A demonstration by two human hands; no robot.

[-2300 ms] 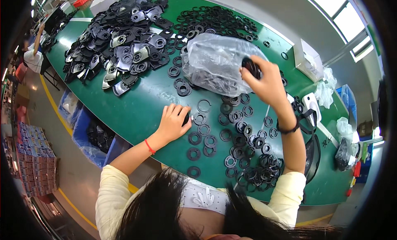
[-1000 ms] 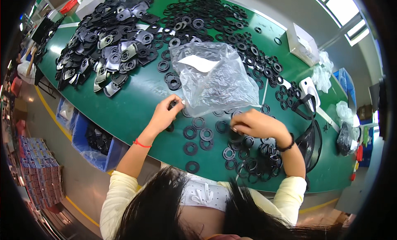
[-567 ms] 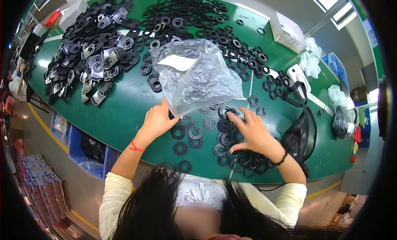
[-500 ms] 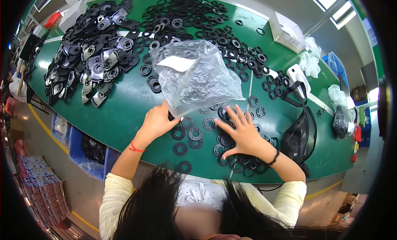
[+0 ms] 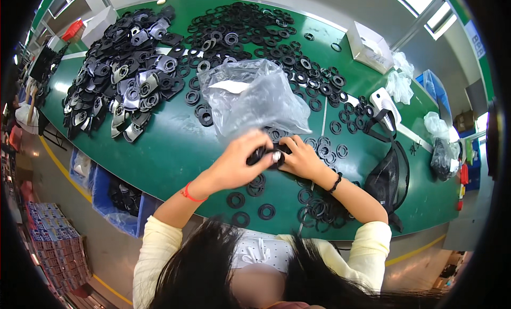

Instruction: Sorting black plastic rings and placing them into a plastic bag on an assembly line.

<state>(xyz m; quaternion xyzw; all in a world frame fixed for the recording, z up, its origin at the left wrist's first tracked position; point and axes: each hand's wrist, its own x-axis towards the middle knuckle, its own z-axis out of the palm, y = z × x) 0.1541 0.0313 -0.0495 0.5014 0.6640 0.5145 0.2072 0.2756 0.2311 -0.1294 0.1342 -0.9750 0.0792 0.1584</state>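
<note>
My left hand point(image 5: 242, 157), slightly blurred, is closed around black rings point(image 5: 258, 154) just in front of the plastic bag. Close against it, my right hand point(image 5: 304, 161) has its fingers curled and pinched at the edge of the same rings; exactly how many they hold is hidden. A clear plastic bag point(image 5: 271, 99) with a white slip lies on the green table beyond both hands. Loose flat black rings point(image 5: 236, 200) lie on the near side of my left hand, and more rings point(image 5: 319, 209) are bunched below my right wrist.
A heap of black and silver curved parts point(image 5: 125, 80) covers the left of the table point(image 5: 170, 149). Many rings point(image 5: 239, 27) spread across the back. At right are a white box point(image 5: 370, 46), a white handheld device point(image 5: 384, 104) and a black mesh bag point(image 5: 391, 173). Blue bins point(image 5: 106, 197) stand below the left edge.
My left hand has moved right, away from the bag's corner, and closed on rings. My right hand, spread before, has drawn in to meet it with fingers curled. The bag has settled flatter.
</note>
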